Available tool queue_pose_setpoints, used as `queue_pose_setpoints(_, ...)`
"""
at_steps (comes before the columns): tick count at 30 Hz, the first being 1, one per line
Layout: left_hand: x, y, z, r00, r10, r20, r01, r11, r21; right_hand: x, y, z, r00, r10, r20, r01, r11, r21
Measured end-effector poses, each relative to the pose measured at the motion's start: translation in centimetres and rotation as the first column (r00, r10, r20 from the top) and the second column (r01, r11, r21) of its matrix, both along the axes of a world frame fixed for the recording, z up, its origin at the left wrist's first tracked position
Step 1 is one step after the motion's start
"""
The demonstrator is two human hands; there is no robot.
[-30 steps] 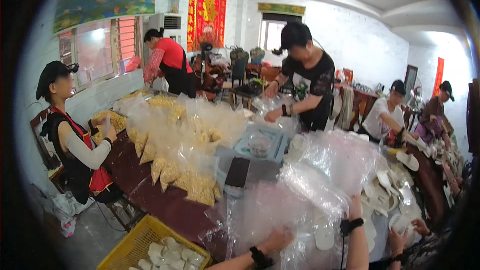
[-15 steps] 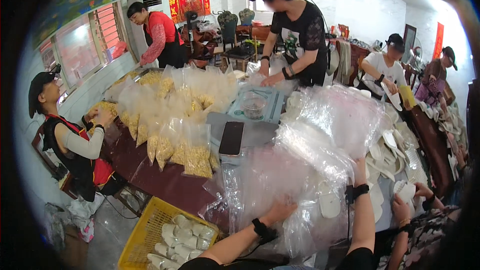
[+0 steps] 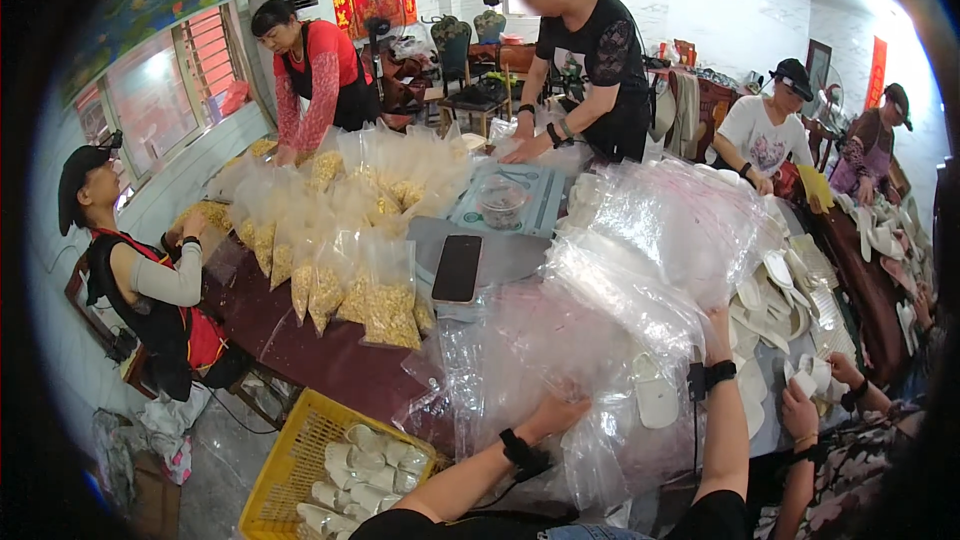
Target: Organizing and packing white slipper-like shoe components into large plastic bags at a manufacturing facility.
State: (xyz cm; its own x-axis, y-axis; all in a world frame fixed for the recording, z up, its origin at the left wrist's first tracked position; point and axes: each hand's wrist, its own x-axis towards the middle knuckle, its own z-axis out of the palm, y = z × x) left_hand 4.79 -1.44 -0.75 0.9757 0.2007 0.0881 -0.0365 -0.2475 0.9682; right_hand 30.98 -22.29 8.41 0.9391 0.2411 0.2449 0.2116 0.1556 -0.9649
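Note:
A loose heap of clear plastic bags (image 3: 535,345) covers the table in front of me, overlapping a stack of clear bags (image 3: 660,230) behind it. My left hand (image 3: 556,414) is closed on the near edge of the clear plastic, its fingertips partly covered by film. On the right side of the same plastic, my right hand (image 3: 717,338) grips its edge, with the fingers mostly hidden in the folds. Between my hands, close to the right one, lies a white slipper (image 3: 655,395). More white slippers (image 3: 785,280) are piled right of my right hand.
Filled bags of yellow pieces (image 3: 390,315) stand at the left. A phone (image 3: 458,268) and a blue scale (image 3: 545,202) with a clear tub sit beyond the plastic. A yellow crate (image 3: 290,460) of white slippers stands lower left. Co-workers surround the table; one's hands (image 3: 805,395) hold slippers nearby at right.
My hands stay on the plastic, with the left shifted slightly. The person in red leans in with both hands lower over the filled bags. The person in the white shirt has lowered a slipper.

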Motion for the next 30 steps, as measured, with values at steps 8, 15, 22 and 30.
queue_pose_setpoints(8, 0.2, -0.1, -1.0, 0.994, 0.013, 0.105, -0.026, 0.992, 0.121, -0.8, -0.1, 0.5, 1.0, -0.014, 0.027, 0.014, 1.0, -0.004)
queue_pose_setpoints(15, 0.5, -0.3, -0.1, 0.998, 0.019, 0.064, -0.024, 0.996, 0.08, 0.3, -0.7, -0.2, 0.999, 0.028, 0.045, -0.025, 0.998, -0.049)
queue_pose_setpoints(22, 0.5, 0.1, -0.2, 1.0, -0.012, 0.003, 0.012, 0.997, 0.074, 0.1, -0.2, -0.3, 0.999, 0.029, 0.045, -0.03, 0.999, 0.027)
queue_pose_setpoints(30, 0.2, 0.0, 0.9, 0.989, 0.015, 0.148, -0.026, 0.997, 0.072, -0.7, 0.1, 0.4, 0.996, -0.034, 0.081, 0.036, 0.999, -0.029)
